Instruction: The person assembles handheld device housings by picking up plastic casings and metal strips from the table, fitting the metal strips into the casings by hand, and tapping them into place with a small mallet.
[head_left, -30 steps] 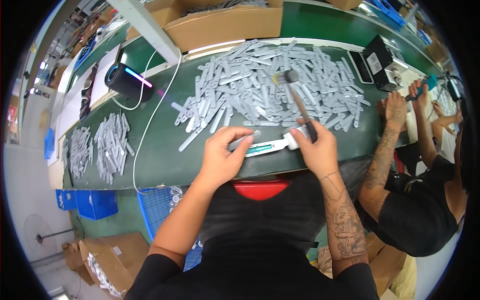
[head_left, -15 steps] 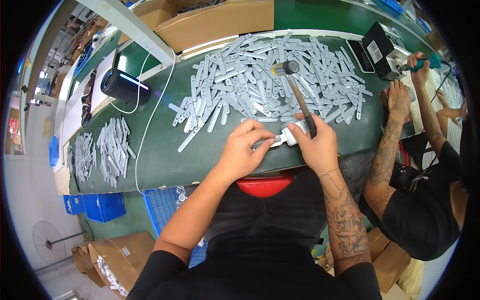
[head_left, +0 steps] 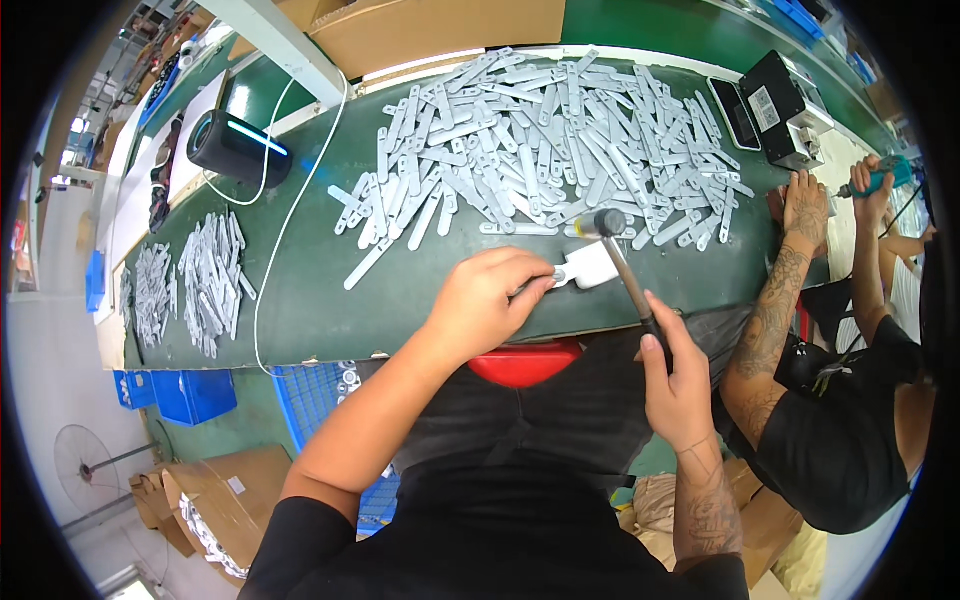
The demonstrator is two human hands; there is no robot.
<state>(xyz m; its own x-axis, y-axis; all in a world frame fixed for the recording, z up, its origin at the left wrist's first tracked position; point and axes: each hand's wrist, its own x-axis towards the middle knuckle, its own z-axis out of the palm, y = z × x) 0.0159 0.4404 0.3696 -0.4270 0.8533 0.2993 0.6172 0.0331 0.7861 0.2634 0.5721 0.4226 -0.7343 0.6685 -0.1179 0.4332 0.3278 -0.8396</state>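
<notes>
Between the thumb and fingers of my left hand (head_left: 490, 298) is pinched a small grey handle piece, mostly hidden by the fingers. Its end meets a white block-shaped part (head_left: 597, 266) near the front edge of the green bench; whether they are joined I cannot tell. My right hand (head_left: 682, 380) is closed around the dark grip of a hammer (head_left: 625, 268). The hammer's head, dark with a yellow end, hangs just above the far side of the white part. Beyond both hands spreads a large heap of flat grey strips (head_left: 535, 165).
Two smaller piles of grey strips (head_left: 212, 285) lie on the left, near a black cylindrical speaker (head_left: 225, 150) and a white cable (head_left: 290, 235). At right, a co-worker's hand holds a teal power tool (head_left: 890, 175) beside a black box device (head_left: 785, 110). A cardboard box (head_left: 440, 35) stands behind.
My right hand has left the white part and drawn back toward me, now gripping the hammer lower on its handle. The hammer head has come down nearer the white part. My left hand keeps its pinch.
</notes>
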